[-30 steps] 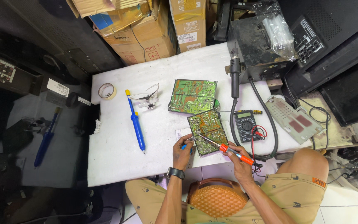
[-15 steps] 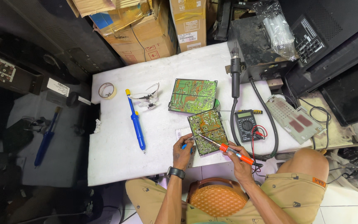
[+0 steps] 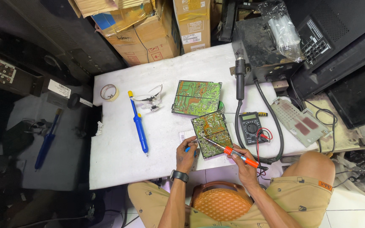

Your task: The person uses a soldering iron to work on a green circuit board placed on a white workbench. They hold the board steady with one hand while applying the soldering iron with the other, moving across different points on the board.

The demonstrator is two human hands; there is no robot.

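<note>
A small green circuit board lies near the tabletop's front edge, toward its right side. The right hand is closed around an orange-handled soldering iron, whose tip rests on the board. The left hand sits at the board's left edge, fingers pinched on something small and blue that I cannot identify. Just right of the board is a black multimeter with red and black leads. Behind it lies a larger green circuit board. Further left lie clear safety glasses, a blue desoldering pump and, at the back left corner, a tape roll.
</note>
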